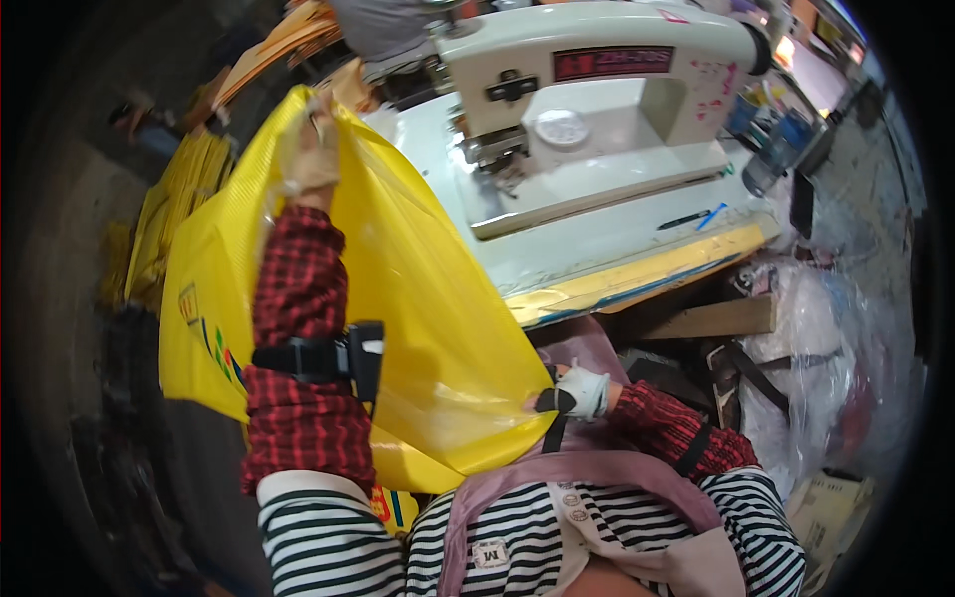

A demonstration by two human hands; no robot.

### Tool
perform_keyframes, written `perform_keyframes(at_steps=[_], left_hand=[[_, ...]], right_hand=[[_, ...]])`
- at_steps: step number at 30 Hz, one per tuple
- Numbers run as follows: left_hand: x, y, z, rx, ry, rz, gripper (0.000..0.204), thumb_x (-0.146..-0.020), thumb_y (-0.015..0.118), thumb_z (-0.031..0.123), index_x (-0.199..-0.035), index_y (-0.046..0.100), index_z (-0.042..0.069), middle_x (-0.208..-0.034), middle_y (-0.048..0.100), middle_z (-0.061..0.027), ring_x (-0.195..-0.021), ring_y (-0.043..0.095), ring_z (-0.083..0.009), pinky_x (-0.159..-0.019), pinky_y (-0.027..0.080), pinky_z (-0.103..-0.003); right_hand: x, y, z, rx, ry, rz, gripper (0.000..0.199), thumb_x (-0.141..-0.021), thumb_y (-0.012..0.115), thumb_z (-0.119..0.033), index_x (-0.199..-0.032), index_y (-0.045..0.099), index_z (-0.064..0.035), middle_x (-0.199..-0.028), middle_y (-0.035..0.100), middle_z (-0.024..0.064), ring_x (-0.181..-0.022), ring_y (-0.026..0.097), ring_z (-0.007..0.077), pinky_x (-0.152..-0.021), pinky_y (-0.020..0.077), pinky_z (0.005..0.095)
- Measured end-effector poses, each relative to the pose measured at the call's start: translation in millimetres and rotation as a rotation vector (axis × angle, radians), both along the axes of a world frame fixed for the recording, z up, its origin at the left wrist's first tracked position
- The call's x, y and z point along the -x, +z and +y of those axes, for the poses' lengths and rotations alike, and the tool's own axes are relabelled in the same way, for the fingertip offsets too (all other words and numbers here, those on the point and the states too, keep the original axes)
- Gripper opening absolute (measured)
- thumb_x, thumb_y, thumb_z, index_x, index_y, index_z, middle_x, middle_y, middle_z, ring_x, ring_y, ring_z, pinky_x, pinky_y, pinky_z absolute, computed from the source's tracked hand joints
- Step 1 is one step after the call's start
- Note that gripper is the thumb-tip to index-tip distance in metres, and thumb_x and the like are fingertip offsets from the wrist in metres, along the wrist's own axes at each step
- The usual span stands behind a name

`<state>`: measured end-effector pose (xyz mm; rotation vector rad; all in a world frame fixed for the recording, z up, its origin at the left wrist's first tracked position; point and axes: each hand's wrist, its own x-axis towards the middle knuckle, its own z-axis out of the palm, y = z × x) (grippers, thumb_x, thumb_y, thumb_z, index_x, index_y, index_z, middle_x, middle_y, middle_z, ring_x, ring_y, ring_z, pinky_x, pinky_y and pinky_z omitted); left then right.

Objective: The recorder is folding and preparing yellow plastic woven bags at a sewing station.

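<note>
A large yellow woven plastic bag (418, 328) with a glossy surface is stretched between my two hands, left of the sewing machine. At its upper corner my left hand (310, 154), raised and slightly blurred, is closed on the edge. Lower down, close to my waist, my right hand (577, 393) pinches the opposite corner; a white covering and a dark band are on it. Just below that hand hangs a short black strip (554, 434), and I cannot tell whether it belongs to the bag. Coloured print shows on the bag's left side.
A white industrial sewing machine (607, 109) stands on a pale table (587, 254) ahead. On the table are a round white lid (561, 127), a pen (684, 220) and a clear bottle (778, 154). Clear plastic wrap (826, 338) lies right; stacked yellow bags (184, 199) lie left.
</note>
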<state>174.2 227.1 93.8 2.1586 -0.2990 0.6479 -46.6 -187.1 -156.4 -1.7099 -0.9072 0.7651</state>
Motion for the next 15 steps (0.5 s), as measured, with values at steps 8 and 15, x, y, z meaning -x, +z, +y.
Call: perform_keyframes(at_steps=[8,15], left_hand=[[-31.0,-30.6,-79.5,-0.461,0.642,0.119,0.05,-0.092,0.042,0.048,-0.113,0.06,0.006,-0.099,0.067,-0.0129,-0.091,0.063,-0.0311,-0.078,0.047,-0.035],[-77.9,-110.6,-12.0,-1.043,0.467,0.383,0.029,-0.093,0.043,0.027,-0.104,0.062,0.008,-0.089,0.067,-0.0135,-0.082,0.065,-0.0271,-0.066,0.052,-0.038]], right_hand=[[-43.5,65.4,13.9,0.044,-0.273,-0.076,0.044,-0.088,0.053,-0.044,-0.11,0.06,-0.0069,-0.094,0.063,0.0185,-0.09,0.059,0.0326,-0.082,0.0437,0.04],[-3.2,62.5,9.9,-0.069,-0.42,0.183,0.032,-0.089,0.051,-0.015,-0.119,0.05,-0.0045,-0.093,0.063,0.0195,-0.083,0.062,0.0324,-0.073,0.0486,0.0359]])
